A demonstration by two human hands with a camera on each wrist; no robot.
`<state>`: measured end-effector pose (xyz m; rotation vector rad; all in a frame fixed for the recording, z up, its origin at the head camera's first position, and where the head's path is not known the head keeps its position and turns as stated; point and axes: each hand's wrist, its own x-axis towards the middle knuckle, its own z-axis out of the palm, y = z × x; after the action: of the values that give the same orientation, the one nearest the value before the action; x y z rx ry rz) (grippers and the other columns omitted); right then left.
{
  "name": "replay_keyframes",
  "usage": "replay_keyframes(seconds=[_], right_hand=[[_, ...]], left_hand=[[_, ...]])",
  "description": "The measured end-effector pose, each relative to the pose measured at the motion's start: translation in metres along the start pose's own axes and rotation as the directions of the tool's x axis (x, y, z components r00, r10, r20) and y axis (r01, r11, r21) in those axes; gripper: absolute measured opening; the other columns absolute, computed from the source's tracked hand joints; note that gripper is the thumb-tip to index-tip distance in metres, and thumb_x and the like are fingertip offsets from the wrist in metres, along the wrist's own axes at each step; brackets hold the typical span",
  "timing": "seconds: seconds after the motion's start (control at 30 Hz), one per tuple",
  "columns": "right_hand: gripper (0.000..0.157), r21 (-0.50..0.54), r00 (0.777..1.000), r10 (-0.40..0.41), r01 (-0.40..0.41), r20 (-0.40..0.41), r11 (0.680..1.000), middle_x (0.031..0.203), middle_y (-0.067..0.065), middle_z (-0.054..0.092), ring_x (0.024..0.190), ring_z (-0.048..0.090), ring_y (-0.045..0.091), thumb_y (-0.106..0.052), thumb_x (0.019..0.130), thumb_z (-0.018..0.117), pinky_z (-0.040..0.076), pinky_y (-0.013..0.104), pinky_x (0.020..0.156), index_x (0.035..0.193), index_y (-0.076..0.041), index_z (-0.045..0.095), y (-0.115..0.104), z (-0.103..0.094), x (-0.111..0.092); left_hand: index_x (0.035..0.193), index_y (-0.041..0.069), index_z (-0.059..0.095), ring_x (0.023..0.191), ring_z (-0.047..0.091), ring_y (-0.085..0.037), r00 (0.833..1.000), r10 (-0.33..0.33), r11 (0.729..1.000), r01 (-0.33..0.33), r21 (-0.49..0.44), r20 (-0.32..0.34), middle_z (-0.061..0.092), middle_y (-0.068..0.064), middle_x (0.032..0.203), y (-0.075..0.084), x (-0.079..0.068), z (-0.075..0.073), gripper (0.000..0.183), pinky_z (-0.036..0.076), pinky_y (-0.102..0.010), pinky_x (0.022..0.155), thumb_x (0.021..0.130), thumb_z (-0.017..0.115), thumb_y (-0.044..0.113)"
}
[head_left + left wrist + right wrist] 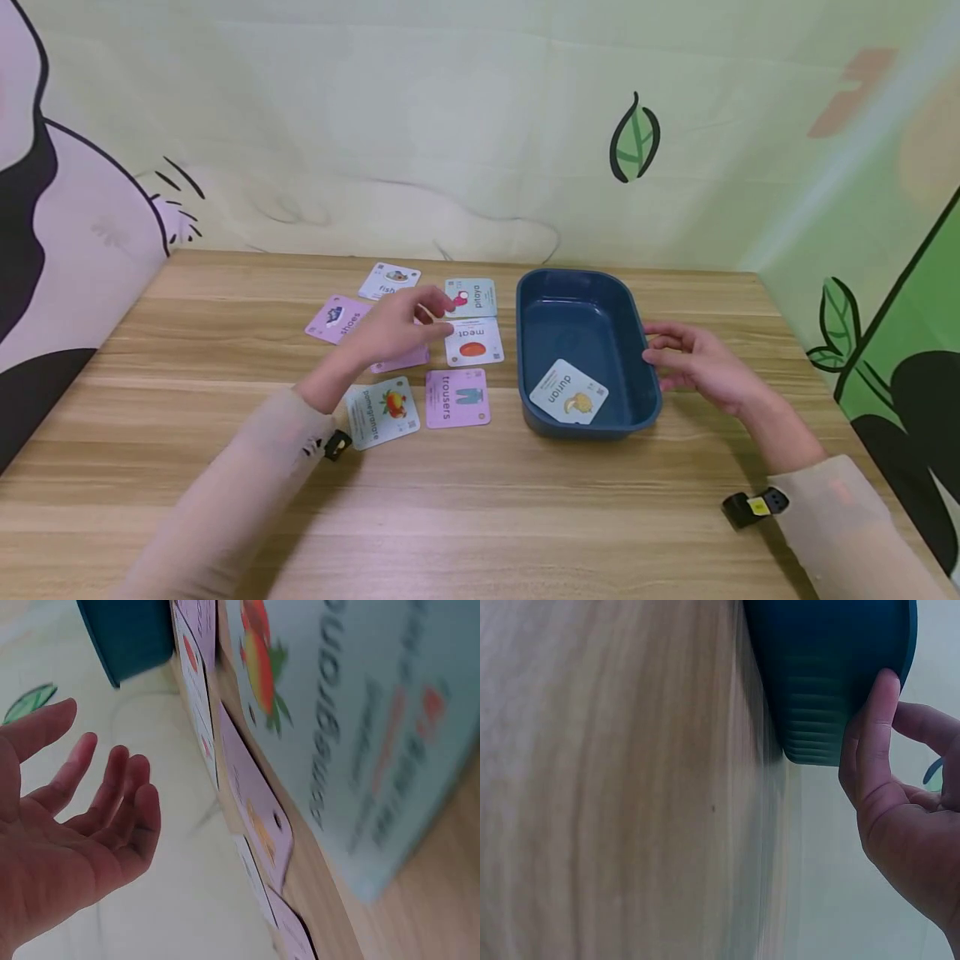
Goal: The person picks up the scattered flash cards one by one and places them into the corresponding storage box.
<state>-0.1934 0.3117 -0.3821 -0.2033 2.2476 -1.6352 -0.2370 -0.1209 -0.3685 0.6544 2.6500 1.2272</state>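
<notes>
Broadly, wall (375, 108): pale and painted, its black-and-white figure cut off at the left edge.
Table (540, 517): wood-grained, running out of view at the bottom.
Sleeves (232, 500): mine, both cut off low down.
Box (577, 321): blue, standing right of the loose cards; my right wrist view catches only part of its outside.
Right hand (701, 362): my fingertips touch the box's outer right side near the rim, fingers loosely bent rather than clenched.
Left hand (397, 325): above the cards, thumb and fingers wide apart, loosely curved.
Pomegranate card (384, 412): nearest my left sleeve; close up it is blurred and cut off.
Durian card (568, 392): inside the box, at its near end.
Trousers card (458, 398): fully visible, between pomegranate and box.
Meat card (474, 342) and pitaya card (474, 297): near my left fingertips.
Shoes card (334, 317) and fish card (390, 277): partly covered by that hand.
Purple card (405, 362): mostly hidden beneath it; I cannot read its word.
</notes>
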Motion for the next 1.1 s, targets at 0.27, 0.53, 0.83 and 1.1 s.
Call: replay_keyframes(seconds=[0.27, 0.53, 0.83, 1.1], right_hand=[[0.058, 0.002, 1.000, 0.003, -0.003, -0.004, 1.000, 0.114, 0.015, 0.052, 0.095, 0.061, 0.016, -0.013, 0.104, 0.060, 0.060, 0.032, 0.074, 0.150, 0.012, 0.033, -0.001, 0.002, 0.000], [0.059, 0.007, 1.000, 0.008, -0.008, -0.005, 1.000, 0.115, 0.017, 0.051, 0.095, 0.061, 0.016, -0.013, 0.104, 0.060, 0.060, 0.032, 0.074, 0.150, 0.012, 0.033, -0.002, 0.002, 0.000], [0.058, 0.006, 1.000, 0.008, -0.008, -0.009, 1.000, 0.114, 0.016, 0.051, 0.094, 0.061, 0.016, -0.013, 0.104, 0.060, 0.060, 0.031, 0.073, 0.150, 0.012, 0.033, -0.001, 0.002, 0.000], [0.058, 0.003, 1.000, 0.004, -0.004, -0.010, 1.000, 0.114, 0.016, 0.052, 0.093, 0.062, 0.016, -0.012, 0.104, 0.060, 0.060, 0.031, 0.073, 0.150, 0.012, 0.033, 0.000, 0.002, 0.000]], left_hand=[[0.127, 0.001, 0.064, 0.105, 0.060, -0.032, 0.992, -0.127, 0.992, 0.127, 0.016, -0.005, 0.063, -0.015, 0.120, -0.020, -0.006, -0.016, 0.035, 0.050, -0.044, 0.091, 0.098, 0.070, 0.019], [0.129, 0.000, 0.063, 0.115, 0.058, -0.039, 0.980, -0.199, 0.979, 0.200, 0.035, -0.031, 0.061, -0.022, 0.127, -0.032, -0.013, -0.032, 0.038, 0.048, -0.050, 0.097, 0.098, 0.068, 0.021], [0.134, -0.003, 0.058, 0.115, 0.055, -0.038, 0.955, -0.295, 0.955, 0.294, -0.035, -0.035, 0.053, -0.026, 0.135, -0.042, -0.018, -0.047, 0.043, 0.057, -0.041, 0.075, 0.100, 0.065, 0.023], [0.138, -0.004, 0.053, 0.124, 0.050, -0.045, 0.931, -0.365, 0.931, 0.366, 0.000, -0.024, 0.047, -0.031, 0.142, -0.048, -0.021, -0.056, 0.051, 0.052, -0.048, 0.091, 0.101, 0.063, 0.029]])
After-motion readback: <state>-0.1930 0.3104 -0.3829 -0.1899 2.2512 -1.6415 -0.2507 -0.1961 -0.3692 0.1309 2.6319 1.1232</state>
